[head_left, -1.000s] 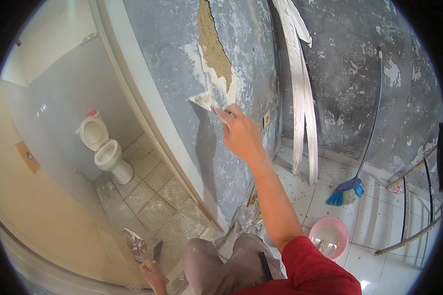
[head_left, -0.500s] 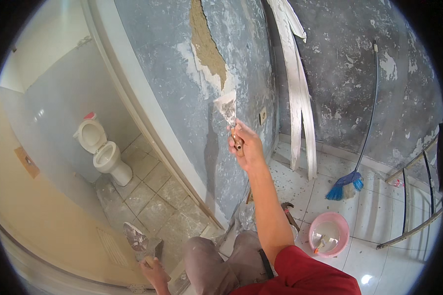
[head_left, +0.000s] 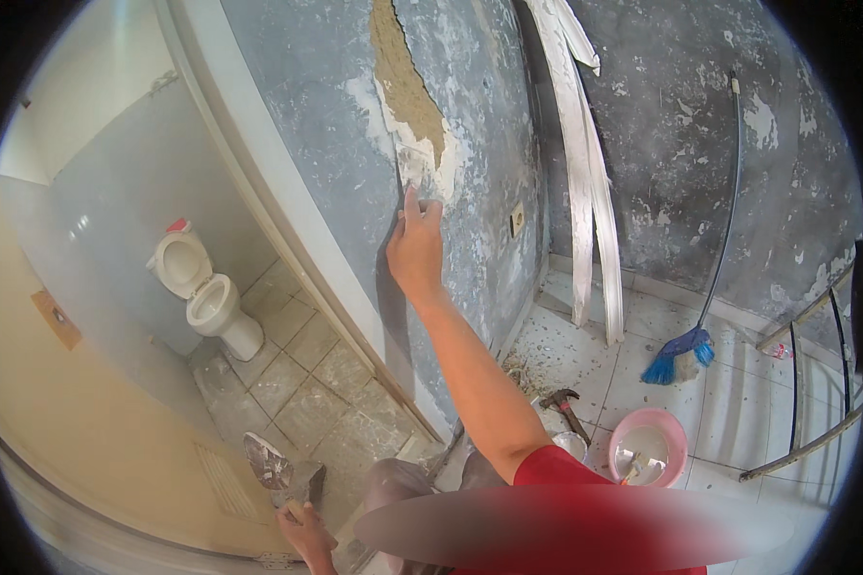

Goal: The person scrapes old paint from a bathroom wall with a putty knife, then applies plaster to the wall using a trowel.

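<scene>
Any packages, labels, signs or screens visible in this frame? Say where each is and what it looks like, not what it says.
None that I can tell.
Closest candidates, neither a label nor a sign as far as I can see:
Wall plate: small, rectangular, pale, on the blue-grey wall right of the right hand.
Brown patch: oblong, on the cream surface at far left; too blurred to identify.

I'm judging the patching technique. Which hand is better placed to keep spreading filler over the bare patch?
Right hand: it presses the putty knife against the wall beside the patch. Left hand hangs low holding a trowel.
</scene>
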A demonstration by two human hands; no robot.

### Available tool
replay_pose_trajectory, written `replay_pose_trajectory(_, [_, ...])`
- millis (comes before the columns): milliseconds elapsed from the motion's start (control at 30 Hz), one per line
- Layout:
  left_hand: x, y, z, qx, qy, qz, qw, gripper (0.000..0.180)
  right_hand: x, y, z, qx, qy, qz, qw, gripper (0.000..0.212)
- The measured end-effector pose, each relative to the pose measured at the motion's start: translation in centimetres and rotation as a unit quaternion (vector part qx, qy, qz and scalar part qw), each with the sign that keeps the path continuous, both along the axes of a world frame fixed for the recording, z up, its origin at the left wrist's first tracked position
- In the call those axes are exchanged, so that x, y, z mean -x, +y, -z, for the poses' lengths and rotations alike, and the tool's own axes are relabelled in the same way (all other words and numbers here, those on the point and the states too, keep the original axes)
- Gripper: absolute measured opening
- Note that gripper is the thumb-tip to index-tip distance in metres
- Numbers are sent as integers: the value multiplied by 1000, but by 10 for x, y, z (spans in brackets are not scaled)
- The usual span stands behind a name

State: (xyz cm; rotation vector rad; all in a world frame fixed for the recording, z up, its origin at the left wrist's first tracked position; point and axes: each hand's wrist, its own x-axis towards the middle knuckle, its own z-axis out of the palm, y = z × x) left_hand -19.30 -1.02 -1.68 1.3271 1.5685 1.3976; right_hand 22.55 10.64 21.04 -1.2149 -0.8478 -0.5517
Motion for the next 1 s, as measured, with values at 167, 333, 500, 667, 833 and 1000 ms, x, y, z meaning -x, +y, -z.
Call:
replay_pose_trajectory(167, [12,-3,5,21,37,-21,999,25,16,-22,30,63,-19,-24,998,46])
replay_pose_trajectory(333, [8,3,6,16,31,2,999,26,-6,-37,9,67,-8,28,997,40])
replay_pose_trajectory(500, [-7,-2,-4,34,13,1,999,26,-25,-19,-7,87,-8,42,995,39])
replay_pose_trajectory(667, [1,-4,5,28,24,-3,999,24,16,-34,35,122,-7,-4,993,39])
replay_pose_trajectory(833, [-6,1,3,25,31,12,999,22,-3,-49,26,90,11,-6,996,39])
replay_pose_trajectory(1000, [-16,-2,-9,16,8,10,1000,23,-11,-45,17,147,-8,2,989,36])
